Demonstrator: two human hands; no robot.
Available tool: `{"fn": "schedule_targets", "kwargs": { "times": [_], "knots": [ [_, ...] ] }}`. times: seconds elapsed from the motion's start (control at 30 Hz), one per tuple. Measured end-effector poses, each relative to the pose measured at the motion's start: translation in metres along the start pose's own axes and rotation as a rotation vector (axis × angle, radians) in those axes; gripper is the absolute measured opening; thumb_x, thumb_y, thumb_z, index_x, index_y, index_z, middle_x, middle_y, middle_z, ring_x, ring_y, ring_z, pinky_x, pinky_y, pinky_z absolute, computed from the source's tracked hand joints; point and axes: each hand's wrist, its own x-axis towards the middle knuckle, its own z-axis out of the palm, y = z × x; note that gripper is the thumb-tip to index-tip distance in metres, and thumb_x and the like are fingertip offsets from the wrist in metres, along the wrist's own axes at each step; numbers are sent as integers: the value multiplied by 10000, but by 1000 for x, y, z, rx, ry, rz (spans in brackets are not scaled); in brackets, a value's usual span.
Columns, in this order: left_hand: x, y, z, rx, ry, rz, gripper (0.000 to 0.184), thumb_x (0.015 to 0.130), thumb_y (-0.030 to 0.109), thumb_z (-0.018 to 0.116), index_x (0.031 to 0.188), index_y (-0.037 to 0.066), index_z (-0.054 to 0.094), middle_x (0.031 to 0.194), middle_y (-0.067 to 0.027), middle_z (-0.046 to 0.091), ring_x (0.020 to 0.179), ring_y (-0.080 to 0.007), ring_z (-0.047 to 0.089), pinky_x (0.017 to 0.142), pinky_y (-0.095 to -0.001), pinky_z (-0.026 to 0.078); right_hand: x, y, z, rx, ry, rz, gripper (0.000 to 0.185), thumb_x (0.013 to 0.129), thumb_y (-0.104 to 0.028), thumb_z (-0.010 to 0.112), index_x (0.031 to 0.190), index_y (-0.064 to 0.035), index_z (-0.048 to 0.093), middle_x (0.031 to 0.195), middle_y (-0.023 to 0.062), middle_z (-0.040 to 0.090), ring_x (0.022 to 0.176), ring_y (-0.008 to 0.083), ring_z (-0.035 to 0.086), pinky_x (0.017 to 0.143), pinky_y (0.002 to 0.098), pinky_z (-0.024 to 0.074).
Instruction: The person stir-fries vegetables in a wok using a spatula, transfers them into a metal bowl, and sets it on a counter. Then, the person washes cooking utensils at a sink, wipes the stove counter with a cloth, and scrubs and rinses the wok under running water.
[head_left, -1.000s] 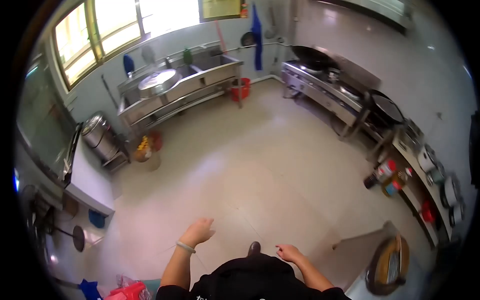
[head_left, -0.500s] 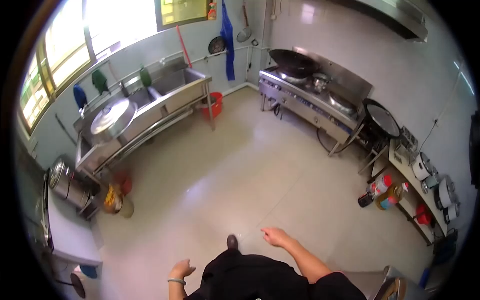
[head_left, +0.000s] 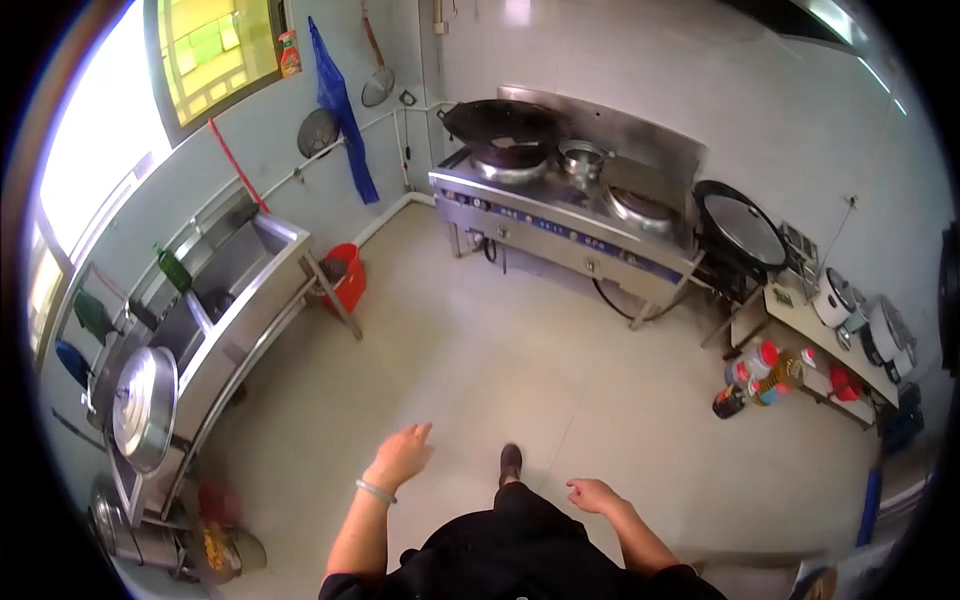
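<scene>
My left hand, with a pale bangle at the wrist, hangs in the air over the tiled floor. Its fingers are loosely bent and hold nothing. To the right, my right hand is also above the floor, nothing in it, the fingers half curled with one pointing out. Neither hand touches anything. Between them a dark shoe steps forward on the floor.
A steel sink runs along the left wall, with a large lidded pot on it and a red bucket beside it. Ahead stands a gas range with a black wok. Bottles sit by a low shelf at right.
The view has moved forward toward the range, and the sink has slid left and lower. My left hand has swung up and forward; my right hand has drawn slightly back.
</scene>
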Motion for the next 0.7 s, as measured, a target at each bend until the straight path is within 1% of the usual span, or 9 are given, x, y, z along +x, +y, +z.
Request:
{"fn": "schedule_targets", "kwargs": {
  "times": [0.17, 0.27, 0.33, 0.37, 0.47, 0.5, 0.53, 0.6, 0.7],
  "knots": [
    [86, -64, 24, 89, -518, -199, 530, 859, 334, 626, 1294, 56, 507, 1219, -207, 591, 1128, -356, 569, 933, -454, 478, 173, -19, -112, -18, 72, -109, 365, 857, -242, 548, 1173, -71, 616, 1011, 174, 678, 960, 352, 633, 841, 449, 504],
    [106, -101, 5, -46, -468, -285, 547, 847, 342, 638, 1277, 25, 522, 1218, -217, 595, 1134, -365, 564, 941, -459, 473, 276, -51, -188, -63, 67, -199, 364, 866, -234, 542, 1186, -70, 601, 1056, 181, 653, 1004, 355, 611, 862, 451, 496],
    [119, -131, 2, -249, -198, -475, 559, 845, 383, 654, 1268, 36, 540, 1110, -221, 648, 1053, -384, 611, 901, -457, 496, 345, -77, -237, -94, 61, -261, 364, 871, -228, 542, 1197, -72, 591, 1092, 184, 634, 1024, 356, 600, 872, 451, 492],
    [125, -146, 1, -256, -188, -475, 559, 845, 383, 654, 1268, 36, 540, 1110, -221, 648, 1053, -384, 611, 901, -457, 496, 377, -91, -263, -109, 127, -287, 372, 867, -225, 565, 1203, -69, 593, 1086, 179, 627, 989, 351, 613, 856, 441, 499],
    [184, -200, 4, -144, -281, -623, 577, 826, 393, 654, 1245, 10, 551, 1207, -218, 607, 1136, -372, 566, 963, -452, 465, 482, -121, -328, -198, 338, -296, 395, 860, -217, 617, 1224, -67, 583, 1151, 184, 579, 989, 327, 620, 860, 419, 506],
    [212, -212, -2, -93, -426, -637, 593, 819, 407, 656, 1251, 15, 550, 1204, -218, 609, 1136, -375, 565, 964, -451, 465, 511, -131, -350, -191, 335, -281, 395, 860, -217, 617, 1224, -67, 583, 1151, 184, 579, 989, 327, 620, 860, 419, 506],
    [241, -224, -9, -41, -567, -649, 608, 812, 421, 658, 1256, 20, 549, 1201, -217, 610, 1136, -378, 564, 965, -450, 464, 538, -144, -374, -45, 369, -247, 403, 866, -229, 620, 1230, -66, 568, 1189, 181, 558, 1041, 340, 591, 894, 427, 493],
    [319, -245, -26, -49, -590, -645, 618, 825, 432, 640, 1293, 45, 527, 1224, -215, 596, 1137, -380, 563, 964, -458, 463, 589, -160, -415, 80, 413, -217, 412, 872, -242, 624, 1237, -65, 553, 1227, 179, 538, 1093, 352, 563, 927, 434, 481],
    [446, -262, -69, -126, -221, -463, 570, 851, 381, 623, 1309, 66, 500, 1229, -207, 586, 1114, -388, 570, 951, -470, 466, 658, -176, -480, 95, 541, -145, 479, 845, -241, 666, 1268, -59, 531, 1289, 203, 482, 1133, 372, 537, 949, 446, 470]
  ]
}}
